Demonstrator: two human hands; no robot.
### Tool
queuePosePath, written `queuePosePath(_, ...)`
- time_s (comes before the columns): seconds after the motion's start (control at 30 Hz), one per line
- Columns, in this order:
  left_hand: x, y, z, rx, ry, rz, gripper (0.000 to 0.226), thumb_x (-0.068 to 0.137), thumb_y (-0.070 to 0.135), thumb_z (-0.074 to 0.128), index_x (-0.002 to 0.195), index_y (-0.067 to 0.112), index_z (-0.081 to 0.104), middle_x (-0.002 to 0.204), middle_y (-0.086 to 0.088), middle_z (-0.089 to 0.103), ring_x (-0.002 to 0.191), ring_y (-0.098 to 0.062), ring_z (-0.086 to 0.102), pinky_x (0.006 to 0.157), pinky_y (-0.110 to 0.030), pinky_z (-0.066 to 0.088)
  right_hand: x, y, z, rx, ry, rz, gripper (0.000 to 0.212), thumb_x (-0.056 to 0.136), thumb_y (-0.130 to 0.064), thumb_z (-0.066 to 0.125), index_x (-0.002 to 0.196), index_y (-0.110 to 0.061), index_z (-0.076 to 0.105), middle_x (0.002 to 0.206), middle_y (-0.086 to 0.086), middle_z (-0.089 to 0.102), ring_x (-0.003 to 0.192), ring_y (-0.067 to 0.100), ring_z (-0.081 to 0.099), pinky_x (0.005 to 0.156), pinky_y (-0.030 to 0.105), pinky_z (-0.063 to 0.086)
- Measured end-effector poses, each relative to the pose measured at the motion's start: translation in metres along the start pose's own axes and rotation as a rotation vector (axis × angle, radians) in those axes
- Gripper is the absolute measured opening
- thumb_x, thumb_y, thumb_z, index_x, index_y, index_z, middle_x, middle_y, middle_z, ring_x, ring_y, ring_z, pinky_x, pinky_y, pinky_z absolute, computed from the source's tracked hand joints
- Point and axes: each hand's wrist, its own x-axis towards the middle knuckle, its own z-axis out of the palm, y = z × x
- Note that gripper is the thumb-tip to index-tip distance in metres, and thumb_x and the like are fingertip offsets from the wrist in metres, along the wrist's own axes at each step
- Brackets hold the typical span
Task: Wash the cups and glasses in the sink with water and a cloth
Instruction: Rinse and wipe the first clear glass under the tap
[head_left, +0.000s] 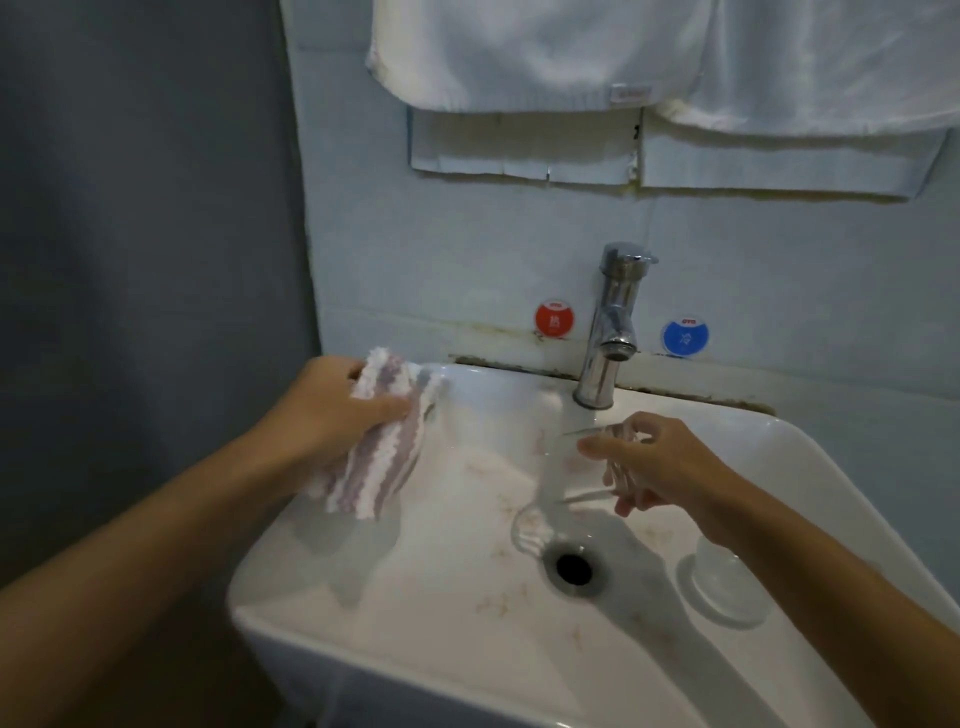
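Glasses sit in the white sink (415, 670); one clear glass (597, 457) is in the right hand (660, 462), tipped on its side above the bowl, just under the tap (613, 327); the fingers curl round it and the thumb sits on top. A second glass (530, 530) lies low in the bowl, right beside the drain hole (574, 569); it is blurry, so its shape is hard to make out. A third glass (724, 579) stands in the bowl on the right, partly hidden by the right arm. The left hand (332, 405) grips a striped cloth (379, 447), pink, white and purple, at the back left edge of the sink; its fingers are bunched tight on the cloth, and the rest of the cloth hangs down into the bowl. A red sticker (555, 319) and a blue sticker (684, 338) sit on the wall on each side of the tap; white towels (571, 52) hang above.
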Motion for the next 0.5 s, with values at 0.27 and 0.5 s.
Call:
queuePosePath(0.27,-0.009,-0.051,-0.018,0.386,0.069,-0.106,0.064,0.067,0.069,0.05,0.091,0.013,0.068,0.09,-0.006,0.07,0.087,-0.031,0.066,0.079,-0.039,0.054,-0.003,-0.001,0.004,0.023,-0.034,-0.013,0.039,0.079,-0.043,0.076,0.101,-0.013,0.063,0.084,0.014,0.073,0.063,0.026,0.071,0.057,0.031,0.053)
queuePosePath(0.5,-0.005,-0.069,0.002,0.083,0.024,-0.51,0.087,0.097,0.048,0.05,0.15,-0.01,0.013,0.148,-0.023,0.04,0.131,-0.037,0.046,0.1,-0.034,0.038,-0.007,-0.002,0.005,0.163,-0.109,0.086,0.048,0.087,-0.052,0.062,0.108,-0.008,0.065,0.085,0.012,0.076,0.07,0.024,0.074,0.063,0.031,0.052)
